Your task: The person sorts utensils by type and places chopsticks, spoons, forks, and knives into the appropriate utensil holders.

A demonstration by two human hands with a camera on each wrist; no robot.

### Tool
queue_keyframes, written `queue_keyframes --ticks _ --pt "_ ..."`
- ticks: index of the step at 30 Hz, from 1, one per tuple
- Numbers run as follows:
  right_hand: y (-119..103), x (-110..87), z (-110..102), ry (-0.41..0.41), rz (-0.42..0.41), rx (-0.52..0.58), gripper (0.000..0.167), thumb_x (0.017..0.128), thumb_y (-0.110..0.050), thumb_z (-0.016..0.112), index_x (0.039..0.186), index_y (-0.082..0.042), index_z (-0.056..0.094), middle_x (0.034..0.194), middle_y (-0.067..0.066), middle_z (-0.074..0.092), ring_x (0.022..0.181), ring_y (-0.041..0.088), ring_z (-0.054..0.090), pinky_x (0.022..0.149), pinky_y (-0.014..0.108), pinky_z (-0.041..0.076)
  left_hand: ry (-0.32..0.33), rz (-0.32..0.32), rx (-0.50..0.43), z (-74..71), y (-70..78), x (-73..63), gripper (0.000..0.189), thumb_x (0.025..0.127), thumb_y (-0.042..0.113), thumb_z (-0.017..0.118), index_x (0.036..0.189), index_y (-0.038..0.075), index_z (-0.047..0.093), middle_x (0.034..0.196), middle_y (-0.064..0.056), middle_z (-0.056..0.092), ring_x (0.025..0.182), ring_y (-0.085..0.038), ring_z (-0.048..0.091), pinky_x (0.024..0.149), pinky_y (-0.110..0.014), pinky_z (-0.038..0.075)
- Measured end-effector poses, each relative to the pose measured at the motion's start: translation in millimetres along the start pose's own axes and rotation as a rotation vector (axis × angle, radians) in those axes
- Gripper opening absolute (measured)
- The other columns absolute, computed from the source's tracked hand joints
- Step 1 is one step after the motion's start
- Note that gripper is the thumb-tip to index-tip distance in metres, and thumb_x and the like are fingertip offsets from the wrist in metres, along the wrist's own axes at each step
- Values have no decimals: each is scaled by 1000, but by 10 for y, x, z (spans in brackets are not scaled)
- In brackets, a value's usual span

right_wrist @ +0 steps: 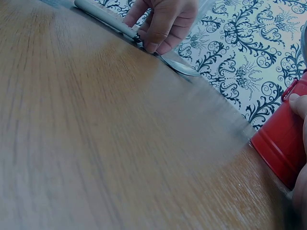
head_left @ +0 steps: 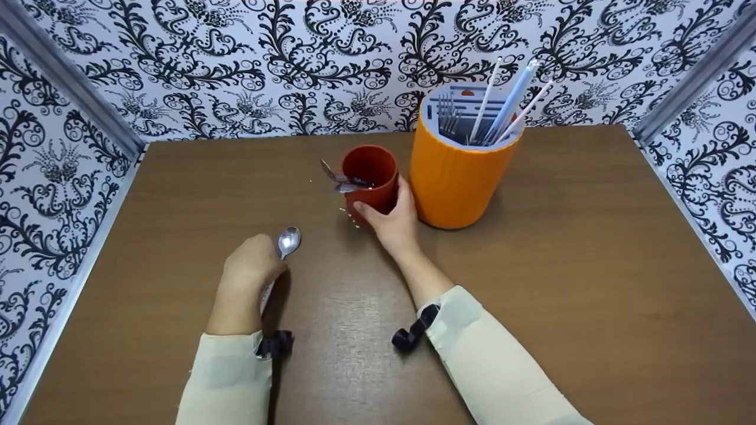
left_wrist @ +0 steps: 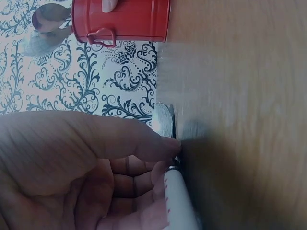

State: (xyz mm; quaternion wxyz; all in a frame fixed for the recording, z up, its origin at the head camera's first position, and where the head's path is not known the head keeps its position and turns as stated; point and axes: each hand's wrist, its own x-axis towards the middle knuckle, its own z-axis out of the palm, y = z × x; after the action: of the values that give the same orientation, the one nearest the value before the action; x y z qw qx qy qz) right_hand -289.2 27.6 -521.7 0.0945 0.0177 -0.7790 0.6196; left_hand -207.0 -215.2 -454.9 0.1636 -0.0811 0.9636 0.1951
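My left hand pinches a spoon between thumb and fingers, low over the table to the left of centre. The spoon has a metal bowl and a pale handle with small red marks. With its thumb and fingers round the side, my right hand grips a red metal cup that stands upright. Two spoons stick out over the cup's rim on the left, their lower ends inside it. A small wire loop shows on the cup's wall in the left wrist view.
Just right of the cup stands an orange cutlery holder with forks and several pale handles upright in it. Black-and-white patterned walls close off the back and sides of the brown wooden table.
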Motion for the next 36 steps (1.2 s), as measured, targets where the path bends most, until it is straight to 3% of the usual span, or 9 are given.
queue_keyframes --ticks 8,15,22,28,36 --pt "-4 0 -4 5 9 -18 92 81 -36 89 155 -10 41 154 9 51 141 25 48 123 42 37 -34 10 -25 -8 -4 6 15 81 13 67 69 10 58 75 -6 58 68 -24 52 58 -35 43" --pt "-8 -1 -12 -4 22 -23 92 82 -36 88 155 -11 40 155 7 50 141 24 47 124 43 36 -62 52 -24 0 6 17 15 80 14 71 72 7 60 76 -8 60 67 -25 54 59 -34 45" --pt "-2 2 -10 -3 15 -17 92 81 -36 88 156 -10 40 155 8 50 141 25 47 124 42 37 -58 100 -31 20 42 18 27 76 12 72 61 15 49 67 -2 52 64 -22 50 58 -32 41" --pt "-5 5 -3 1 10 -11 94 81 -36 89 156 -10 40 155 9 50 141 25 47 124 42 37 -53 149 -31 39 64 19 25 75 10 71 62 16 50 63 3 47 62 -19 46 57 -31 38" --pt "-13 1 -3 -2 9 -13 93 81 -37 89 156 -10 40 155 9 50 142 25 47 124 43 36 -23 195 -33 51 84 11 15 73 10 73 67 11 59 64 2 53 63 -19 47 57 -31 39"
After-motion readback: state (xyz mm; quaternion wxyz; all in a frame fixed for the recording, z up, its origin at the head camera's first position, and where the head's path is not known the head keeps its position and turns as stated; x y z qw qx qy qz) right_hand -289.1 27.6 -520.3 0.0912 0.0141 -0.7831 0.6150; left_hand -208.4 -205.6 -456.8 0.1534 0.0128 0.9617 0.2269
